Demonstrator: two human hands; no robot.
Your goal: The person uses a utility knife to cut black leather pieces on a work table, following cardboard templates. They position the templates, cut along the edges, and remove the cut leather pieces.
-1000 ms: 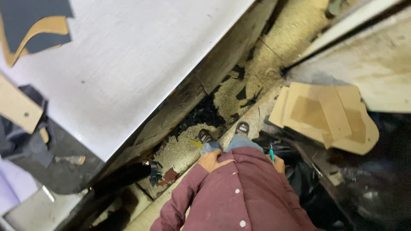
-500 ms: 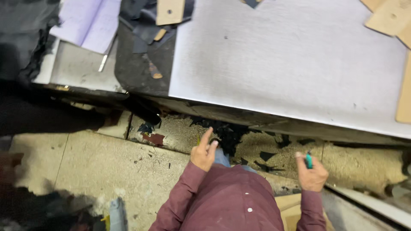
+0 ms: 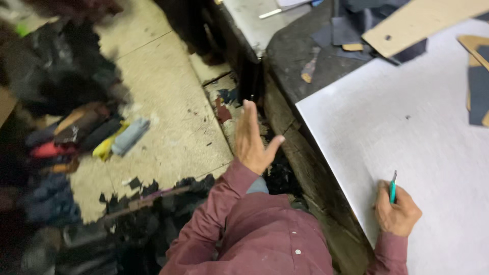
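My left hand (image 3: 253, 138) is raised over the floor beside the table, fingers together and thumb spread, holding nothing. My right hand (image 3: 398, 211) rests on the near edge of a large white sheet (image 3: 407, 127) on the table and grips a slim green pen (image 3: 392, 188) that points upward. Both arms wear maroon shirt sleeves (image 3: 254, 234). The dark table edge (image 3: 310, 168) runs between the two hands.
Tan cardboard pattern pieces (image 3: 417, 23) and dark fabric pieces (image 3: 479, 86) lie at the far side of the table. Dark scraps (image 3: 153, 193) litter the tiled floor (image 3: 168, 117). A blurred pile of coloured items (image 3: 76, 137) sits at the left.
The view has swung round, so the table now lies to the right and the floor to the left. My left hand has lifted and spread; my right hand now rests on the white sheet with the pen.
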